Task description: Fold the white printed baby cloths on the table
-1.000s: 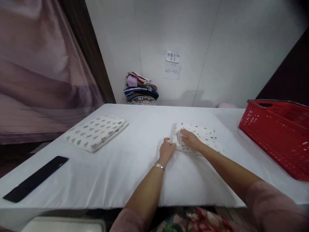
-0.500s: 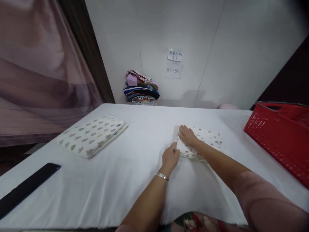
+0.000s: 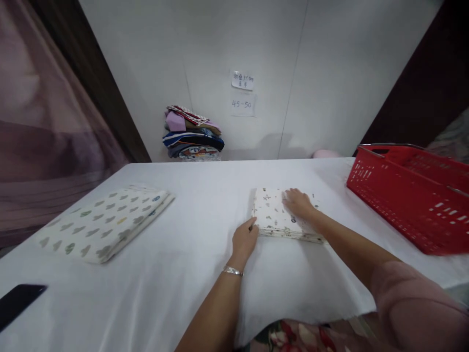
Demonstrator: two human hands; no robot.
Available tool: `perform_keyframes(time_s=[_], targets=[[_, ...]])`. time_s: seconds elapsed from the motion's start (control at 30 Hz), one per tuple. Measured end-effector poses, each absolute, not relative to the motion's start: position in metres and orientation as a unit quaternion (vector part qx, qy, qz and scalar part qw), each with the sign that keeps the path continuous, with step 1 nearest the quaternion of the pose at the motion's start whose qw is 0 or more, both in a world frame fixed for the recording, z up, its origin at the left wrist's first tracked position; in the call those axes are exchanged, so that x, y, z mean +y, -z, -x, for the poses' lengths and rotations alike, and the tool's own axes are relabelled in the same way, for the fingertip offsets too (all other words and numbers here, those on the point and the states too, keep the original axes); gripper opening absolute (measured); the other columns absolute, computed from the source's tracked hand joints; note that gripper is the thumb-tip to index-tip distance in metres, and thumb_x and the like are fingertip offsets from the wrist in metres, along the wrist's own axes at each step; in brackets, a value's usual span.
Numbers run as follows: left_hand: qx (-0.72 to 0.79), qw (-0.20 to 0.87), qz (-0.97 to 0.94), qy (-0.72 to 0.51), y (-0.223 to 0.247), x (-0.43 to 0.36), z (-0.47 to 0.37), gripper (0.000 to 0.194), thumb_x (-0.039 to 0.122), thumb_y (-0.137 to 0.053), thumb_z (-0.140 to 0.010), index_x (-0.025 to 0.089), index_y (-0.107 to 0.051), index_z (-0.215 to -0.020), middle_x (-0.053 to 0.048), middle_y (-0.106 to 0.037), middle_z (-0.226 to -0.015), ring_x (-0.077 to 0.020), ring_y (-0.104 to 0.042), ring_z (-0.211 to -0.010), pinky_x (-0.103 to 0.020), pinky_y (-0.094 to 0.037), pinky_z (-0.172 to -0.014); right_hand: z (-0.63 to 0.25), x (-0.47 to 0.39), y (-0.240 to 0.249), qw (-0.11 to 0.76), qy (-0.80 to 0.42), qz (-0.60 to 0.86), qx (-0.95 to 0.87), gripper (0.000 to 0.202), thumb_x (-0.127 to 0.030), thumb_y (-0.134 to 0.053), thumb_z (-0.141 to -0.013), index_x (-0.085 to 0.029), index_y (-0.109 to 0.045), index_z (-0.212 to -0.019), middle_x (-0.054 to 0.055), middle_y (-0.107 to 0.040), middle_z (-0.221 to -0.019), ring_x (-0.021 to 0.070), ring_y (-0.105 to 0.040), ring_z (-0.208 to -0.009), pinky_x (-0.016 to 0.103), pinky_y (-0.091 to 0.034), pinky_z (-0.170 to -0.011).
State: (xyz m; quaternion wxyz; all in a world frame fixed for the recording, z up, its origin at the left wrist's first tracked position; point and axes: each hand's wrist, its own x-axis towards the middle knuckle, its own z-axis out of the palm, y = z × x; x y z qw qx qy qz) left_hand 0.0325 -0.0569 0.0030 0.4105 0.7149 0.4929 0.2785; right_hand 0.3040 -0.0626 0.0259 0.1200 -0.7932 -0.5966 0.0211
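A folded white cloth point(image 3: 273, 210) with small printed motifs lies in several layers on the white-covered table point(image 3: 205, 278). At its near left corner, my left hand point(image 3: 245, 240) grips the layered edge, fingers closed around it, a silver bracelet on the wrist. My right hand point(image 3: 298, 203) lies flat on the cloth's top toward the right, fingers stretched out. Farther left rests another folded white cloth point(image 3: 110, 220) with grey cloud shapes and a few green, yellow and blue ones; neither hand touches it.
On the right stands a red perforated basket point(image 3: 395, 200) with metal handles. A stack of folded fabrics point(image 3: 192, 137) sits against the wall behind the table. A dark flat object point(image 3: 18, 303) lies at the near left. Two paper notes point(image 3: 243, 93) hang on the wall.
My right hand has slid rightward over the cloth from its left side, uncovering the print there. My left hand stays at the corner. The whole view has turned to the right.
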Motion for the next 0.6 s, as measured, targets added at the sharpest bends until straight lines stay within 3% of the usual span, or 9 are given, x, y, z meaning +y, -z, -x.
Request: perform_keyframes(time_s=[0.13, 0.27, 0.43, 0.6], targets=[[0.491, 0.413, -0.716, -0.276, -0.005, -0.057, -0.033, 0.039, 0.031, -0.048, -0.081, 0.028, -0.062, -0.117, -0.002, -0.069, -0.098, -0.0219, -0.061, -0.093, -0.034, -0.044, -0.087, -0.356, -0.119, -0.021, 0.243, -0.077, 0.868, -0.427, 0.053, -0.033, -0.051, -0.082, -0.009, -0.048, -0.129, 0.019, -0.046, -0.135, 0.0302, -0.043, -0.124, 0.045, -0.033, -0.102], [0.491, 0.421, -0.707, -0.287, -0.006, -0.052, -0.032, 0.038, 0.031, -0.049, -0.079, 0.026, -0.063, -0.115, -0.001, -0.070, -0.096, -0.0201, -0.061, -0.088, -0.032, -0.045, -0.084, -0.358, -0.160, -0.015, 0.361, -0.175, 0.862, -0.310, 0.062, -0.038, -0.055, -0.080, -0.009, -0.043, -0.134, 0.018, -0.058, -0.122, 0.0269, -0.061, -0.101, 0.038, -0.051, -0.082], [0.511, 0.400, -0.682, -0.336, -0.015, -0.036, -0.005, 0.037, 0.027, -0.050, -0.077, 0.023, -0.066, -0.110, -0.002, -0.070, -0.097, -0.0187, -0.061, -0.089, -0.028, -0.045, -0.082, -0.311, -0.194, -0.018, 0.472, -0.332, 0.764, -0.288, 0.086, -0.036, -0.063, -0.075, -0.014, -0.018, -0.145, 0.016, -0.065, -0.106, 0.0244, -0.066, -0.076, 0.033, -0.054, -0.054], [0.592, 0.341, -0.664, -0.305, -0.017, -0.032, 0.051, 0.046, 0.029, -0.049, -0.075, 0.021, -0.060, -0.118, -0.003, -0.067, -0.083, -0.0172, -0.059, -0.073, -0.028, -0.045, -0.070, -0.265, -0.214, -0.019, 0.543, -0.458, 0.653, -0.263, 0.105, -0.026, -0.073, -0.070, -0.022, -0.001, -0.147, 0.009, -0.066, -0.101, 0.0197, -0.066, -0.072, 0.034, -0.058, -0.062]])
